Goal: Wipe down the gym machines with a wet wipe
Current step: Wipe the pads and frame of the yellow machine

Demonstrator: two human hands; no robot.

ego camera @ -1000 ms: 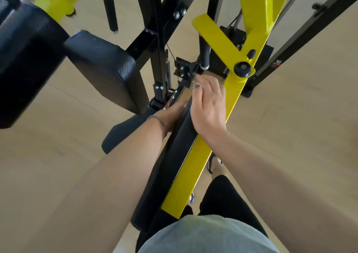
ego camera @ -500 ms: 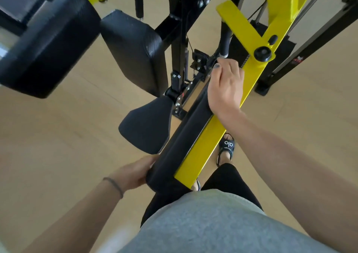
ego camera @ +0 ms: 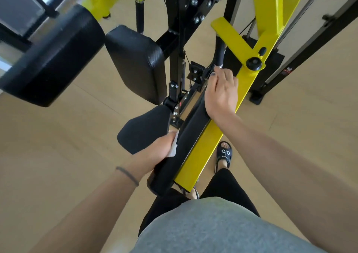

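Head view, and the left hand point(ego camera: 155, 152) has slid back down the long black pad point(ego camera: 186, 136) since half a second ago, now near the pad's lower end just left of centre frame, fingers curled round a white wet wipe point(ego camera: 173, 147) pressed against the pad's left side. A second ago it was up by the top end, so that reads as a full stroke along the length; this side of the pad looks about covered. The right hand point(ego camera: 222, 94) sits over the upper end of the pad, fingers bent over its edge and gripping, bracing it against the yellow arm point(ego camera: 201, 148). Around them: a small black seat point(ego camera: 145, 128) right beside the wiping hand, two bigger black cushions point(ego camera: 135, 63) in the upper left, black frame uprights point(ego camera: 177, 39) at top centre. The seat crowds the left hand's path, and those other pads look untouched by the wipe, I'd judge
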